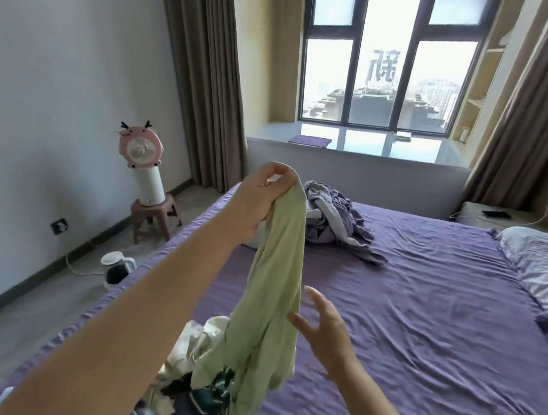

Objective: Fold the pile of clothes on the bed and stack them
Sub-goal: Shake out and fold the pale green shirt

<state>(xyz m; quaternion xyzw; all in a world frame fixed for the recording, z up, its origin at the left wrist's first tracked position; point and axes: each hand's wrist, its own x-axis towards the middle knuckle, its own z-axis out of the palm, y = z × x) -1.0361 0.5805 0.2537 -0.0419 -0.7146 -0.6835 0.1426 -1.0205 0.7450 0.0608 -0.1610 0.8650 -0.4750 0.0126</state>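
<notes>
Bright window (383,65) backlight, wide-angle edge distortion.

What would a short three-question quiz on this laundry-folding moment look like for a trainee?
1. True or false: the left hand pinches the pale green cotton garment by its top.
2. The right hand is: A) gripping the garment, B) open beside it, C) flat on the purple bedsheet.
3. Fill in: the garment's lower end hangs over the ____ of unfolded clothes.

Key: 1 true; 2 B; 3 pile.
</notes>
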